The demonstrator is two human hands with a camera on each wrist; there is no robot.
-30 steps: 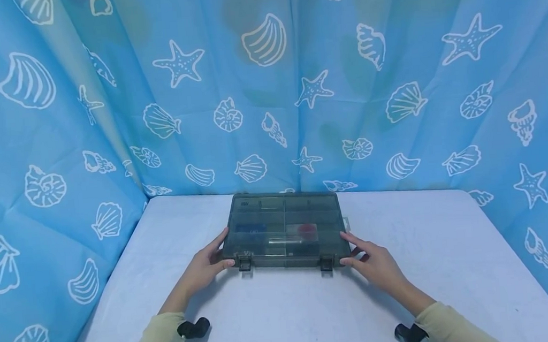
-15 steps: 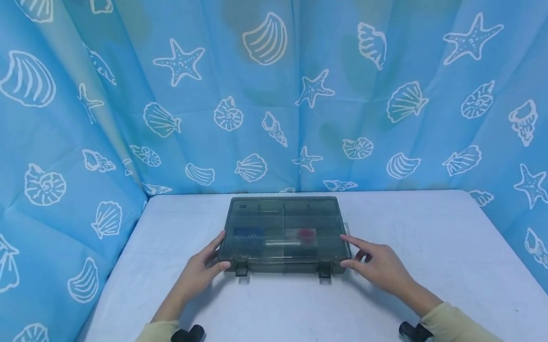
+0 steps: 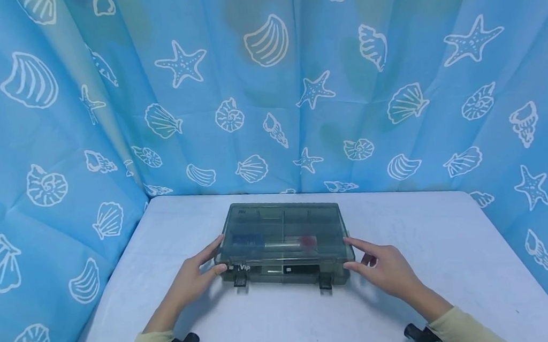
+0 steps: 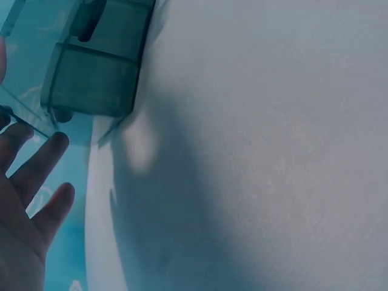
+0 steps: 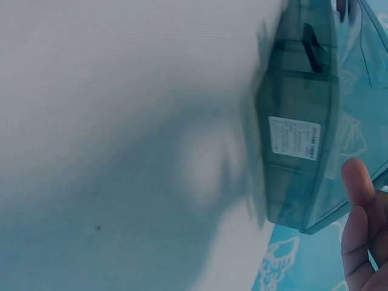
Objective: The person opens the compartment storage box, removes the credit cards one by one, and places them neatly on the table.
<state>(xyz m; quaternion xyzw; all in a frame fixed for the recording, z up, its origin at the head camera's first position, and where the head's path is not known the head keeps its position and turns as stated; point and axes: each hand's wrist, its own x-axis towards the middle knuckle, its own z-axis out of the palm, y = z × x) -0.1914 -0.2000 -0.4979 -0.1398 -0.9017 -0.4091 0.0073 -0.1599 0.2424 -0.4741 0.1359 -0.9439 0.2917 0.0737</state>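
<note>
A dark translucent plastic storage box [image 3: 282,281] with inner dividers stands on the white table. Its lid [image 3: 283,226] is tilted up at the front, leaving a gap above the front wall. My left hand [image 3: 193,278] holds the lid's front left corner, thumb at the front edge and fingers along the side. At the front right corner my right hand [image 3: 385,269] holds the lid in the same way. Two latches, a left latch [image 3: 240,280] and a right latch [image 3: 325,281], hang loose. Through the lid show a blue item [image 3: 248,241] and a red one [image 3: 307,241].
The white tabletop [image 3: 403,214] spreads around the box. A blue curtain [image 3: 267,85] with white shells and starfish closes off the back and sides. In the right wrist view a printed white label [image 5: 295,138] is stuck to the box's side wall.
The box has come slightly nearer, and the lid's front edge has risen off the box's front wall. Both hands moved along with it, the left drifting a little left.
</note>
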